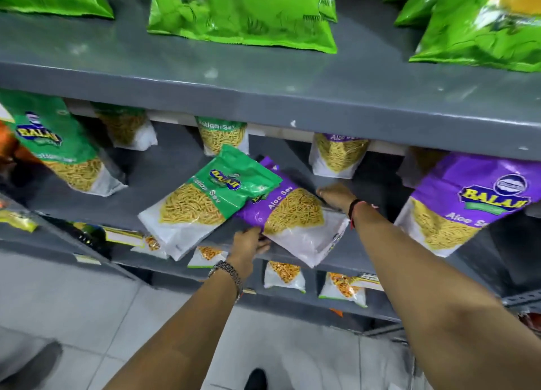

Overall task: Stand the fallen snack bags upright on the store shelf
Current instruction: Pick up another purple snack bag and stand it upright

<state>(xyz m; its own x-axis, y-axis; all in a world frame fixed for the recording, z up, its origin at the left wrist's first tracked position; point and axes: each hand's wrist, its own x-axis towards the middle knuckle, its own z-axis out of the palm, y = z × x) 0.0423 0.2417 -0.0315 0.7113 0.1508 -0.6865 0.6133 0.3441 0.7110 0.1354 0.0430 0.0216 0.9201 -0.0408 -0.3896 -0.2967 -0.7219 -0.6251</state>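
Note:
A purple Aloo Sev bag (295, 217) lies flat on the grey middle shelf (164, 167), its lower corner hanging over the front edge. A green Ratlami Sev bag (205, 202) lies tilted partly on top of its left side. My left hand (248, 243) grips the purple bag's left edge from below. Against the same bag's upper right side rests my right hand (336, 198), fingers on the bag.
Upright green (55, 144) and purple (465, 205) sev bags stand left and right on the same shelf, more at the back. Large green bags (243, 12) sit on the shelf above. Small packets (284, 275) fill the shelf below. Tiled floor lies underneath.

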